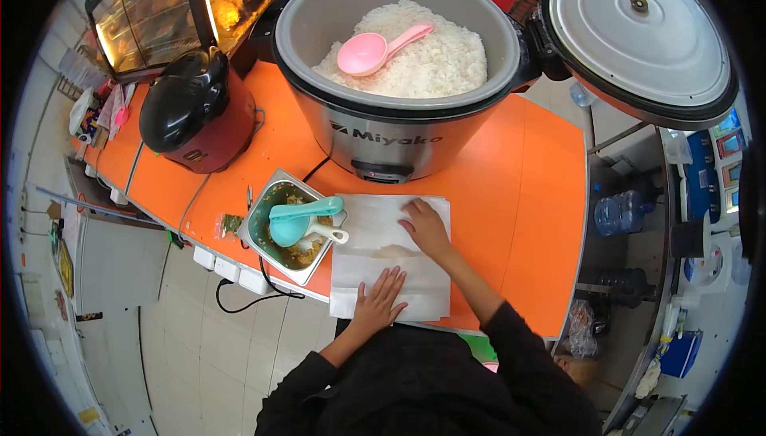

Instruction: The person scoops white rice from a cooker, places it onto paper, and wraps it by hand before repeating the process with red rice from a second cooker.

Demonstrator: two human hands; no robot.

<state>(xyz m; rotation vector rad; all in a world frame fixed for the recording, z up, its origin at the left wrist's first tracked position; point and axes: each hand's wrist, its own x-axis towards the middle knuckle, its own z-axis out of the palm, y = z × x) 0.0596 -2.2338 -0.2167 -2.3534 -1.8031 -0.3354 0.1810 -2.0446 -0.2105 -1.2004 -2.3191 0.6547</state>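
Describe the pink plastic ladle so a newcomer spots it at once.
Start from the large silver rice cooker standing open on the orange table. Inside it, on the mound of white rice, lies the pink plastic ladle, its round bowl left of its handle. It is the only utensil on the rice; the turquoise one and white-handled one sit in the rectangular steel container.

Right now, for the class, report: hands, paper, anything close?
Left hand, right hand resting on white paper. Metal pan close at its left. Rice cooker just beyond.
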